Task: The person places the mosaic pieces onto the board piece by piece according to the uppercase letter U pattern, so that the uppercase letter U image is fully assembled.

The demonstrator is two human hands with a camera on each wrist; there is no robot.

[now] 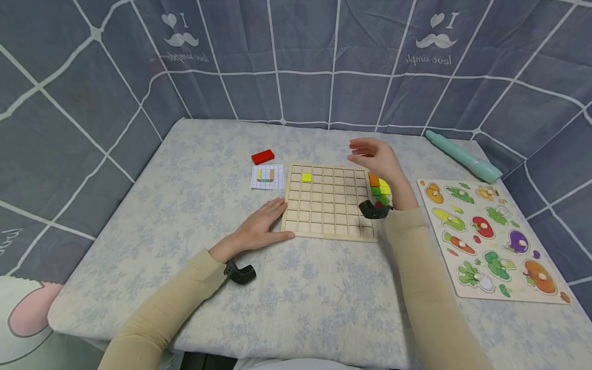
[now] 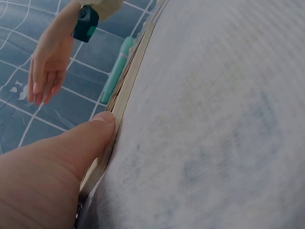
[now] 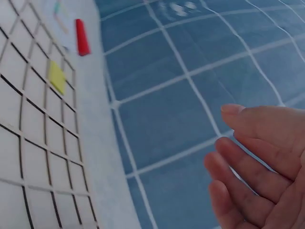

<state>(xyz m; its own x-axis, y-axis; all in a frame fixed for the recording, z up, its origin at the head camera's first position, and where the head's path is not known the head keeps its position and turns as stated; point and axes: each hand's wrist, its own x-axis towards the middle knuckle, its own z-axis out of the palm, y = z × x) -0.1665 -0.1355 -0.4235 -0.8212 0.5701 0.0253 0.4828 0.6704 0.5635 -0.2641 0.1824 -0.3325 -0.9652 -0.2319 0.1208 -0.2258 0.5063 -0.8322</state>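
Note:
A square wooden grid board (image 1: 330, 203) lies mid-table with one yellow square block (image 1: 307, 177) in its upper left part. My left hand (image 1: 259, 226) rests against the board's left edge, thumb touching the lower corner; the left wrist view shows the thumb (image 2: 90, 138) along the wooden rim. Above the board's far right corner my right hand (image 1: 376, 156) is raised, fingers loosely bent and holding nothing; the right wrist view shows the empty palm and fingers (image 3: 252, 176). Several orange, yellow and green blocks (image 1: 380, 189) sit at the board's right edge, partly hidden by the right wrist.
A pattern card (image 1: 267, 177) with a coloured U shape lies left of the board, a red block (image 1: 262, 156) just behind it. At the right are a vegetable puzzle board (image 1: 485, 241) and a teal cylindrical object (image 1: 462, 155). Curtains (image 1: 300, 61) with a grid print surround the table.

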